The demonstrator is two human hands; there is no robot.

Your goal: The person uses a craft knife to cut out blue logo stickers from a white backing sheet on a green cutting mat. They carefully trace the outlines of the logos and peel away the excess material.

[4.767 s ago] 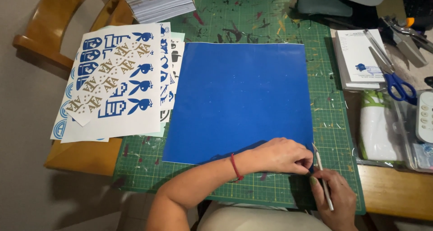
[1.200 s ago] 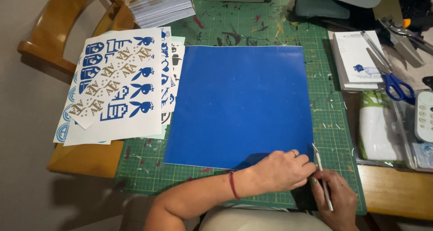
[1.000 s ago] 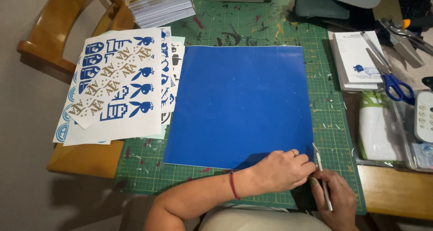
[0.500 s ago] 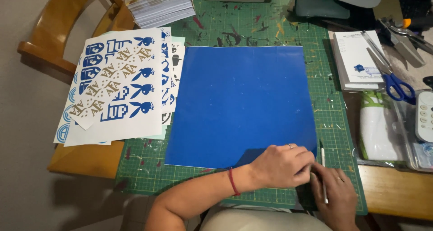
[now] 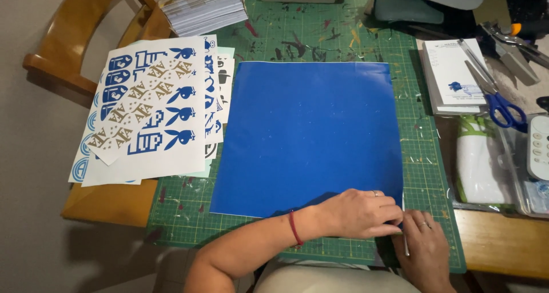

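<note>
Peeling now: left hand [image 5: 357, 214] has lifted the blue vinyl sheet [image 5: 309, 133] corner, pinching it; right hand [image 5: 424, 250] grips a thin tool [image 5: 405, 236].

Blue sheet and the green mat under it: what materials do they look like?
Blue sheet: thin glossy film, probably vinyl on a backing; it lies flat with a soft sheen and a pale edge line. Green mat: matte rubbery plastic cutting mat, judging by its printed grid, paint stains and scuffs. Both hands, left hand and right hand, work the sheet's near right corner.
</note>
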